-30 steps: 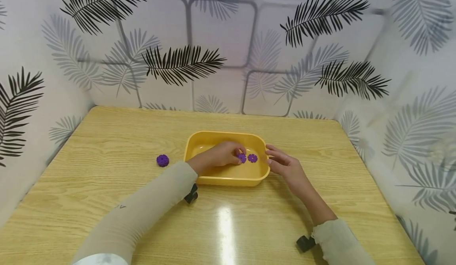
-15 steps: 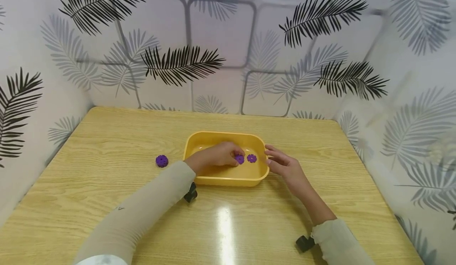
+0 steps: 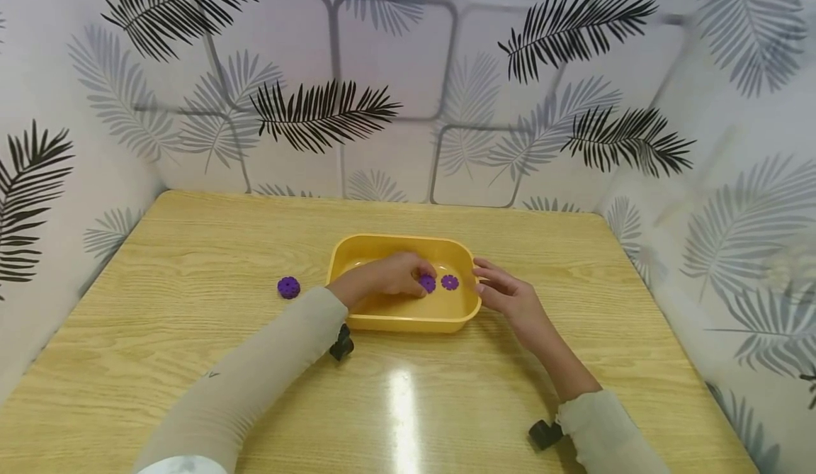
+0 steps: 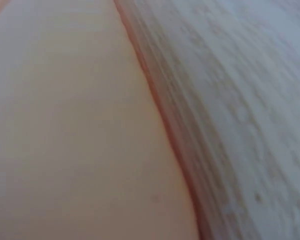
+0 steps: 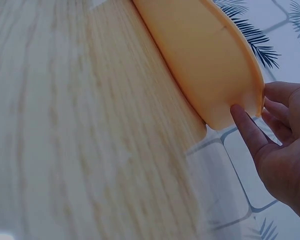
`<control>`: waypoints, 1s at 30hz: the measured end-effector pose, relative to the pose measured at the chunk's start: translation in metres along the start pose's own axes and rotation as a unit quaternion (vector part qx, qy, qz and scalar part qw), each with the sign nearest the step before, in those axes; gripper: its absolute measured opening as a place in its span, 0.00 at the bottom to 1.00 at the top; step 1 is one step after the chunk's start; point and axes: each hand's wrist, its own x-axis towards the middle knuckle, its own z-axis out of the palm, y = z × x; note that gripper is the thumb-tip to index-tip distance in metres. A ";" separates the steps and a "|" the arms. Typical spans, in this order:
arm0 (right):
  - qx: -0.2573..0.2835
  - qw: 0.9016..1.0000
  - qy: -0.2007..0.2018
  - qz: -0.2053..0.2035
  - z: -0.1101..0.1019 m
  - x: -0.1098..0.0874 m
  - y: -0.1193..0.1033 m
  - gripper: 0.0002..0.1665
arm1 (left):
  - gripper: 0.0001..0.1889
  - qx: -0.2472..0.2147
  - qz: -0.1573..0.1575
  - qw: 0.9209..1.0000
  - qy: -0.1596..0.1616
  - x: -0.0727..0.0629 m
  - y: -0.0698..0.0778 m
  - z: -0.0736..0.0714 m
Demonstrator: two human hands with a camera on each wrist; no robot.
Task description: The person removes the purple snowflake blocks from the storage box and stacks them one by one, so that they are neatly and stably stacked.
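A yellow plastic tray [image 3: 440,309] stands in the middle of the wooden table in the head view. My left hand [image 3: 400,274] reaches inside it and pinches a purple notched disc [image 3: 428,284] between thumb and fingers. Just to the right, a second purple disc [image 3: 450,283] lies flat on the tray's floor. My right hand [image 3: 515,302] touches the tray's right end with loosely extended fingers. In the right wrist view that hand [image 5: 285,147] has its thumb and fingertips against the tray wall [image 5: 205,60]. The left wrist view is blurred and does not show the left fingers.
A small pile of purple discs [image 3: 289,288] sits on the table [image 3: 210,261] left of the tray, beside the left forearm. Leaf-patterned walls [image 3: 395,169] border the table at the back and sides. Black camera mounts [image 3: 545,434] hang under both wrists.
The pinched disc has moved slightly left, a little away from the disc lying beside it. The right hand stays at the tray's end; the whole view has shifted a touch.
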 end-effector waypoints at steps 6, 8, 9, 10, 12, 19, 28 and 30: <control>-0.003 1.000 -0.001 -0.002 0.000 0.000 -0.001 0.26 | 0.20 -0.025 0.004 0.999 0.019 -0.001 0.002 -0.006; -0.005 1.000 -0.002 -0.003 0.000 0.000 -0.001 0.26 | 0.19 -0.032 0.009 0.999 0.029 -0.003 0.002 -0.010; -0.005 1.000 -0.001 -0.003 0.000 0.000 -0.002 0.26 | 0.19 -0.037 0.010 0.999 0.034 -0.003 0.002 -0.012; -0.005 1.000 -0.001 -0.003 0.000 -0.001 -0.002 0.26 | 0.18 -0.043 0.010 0.998 0.038 -0.005 0.003 -0.014; -0.004 1.000 -0.001 -0.003 0.000 -0.001 -0.002 0.26 | 0.17 -0.049 0.009 0.998 0.048 -0.008 0.004 -0.018; -0.004 1.000 0.000 -0.002 0.001 -0.001 -0.002 0.26 | 0.16 -0.054 0.017 0.994 0.096 -0.024 0.008 -0.035; -0.002 1.000 0.000 -0.006 0.001 -0.001 -0.001 0.28 | 0.20 -0.074 0.015 0.987 0.144 -0.068 0.010 -0.062; -0.002 1.000 0.000 -0.007 0.001 -0.001 -0.001 0.28 | 0.21 -0.082 0.016 0.985 0.154 -0.080 0.009 -0.067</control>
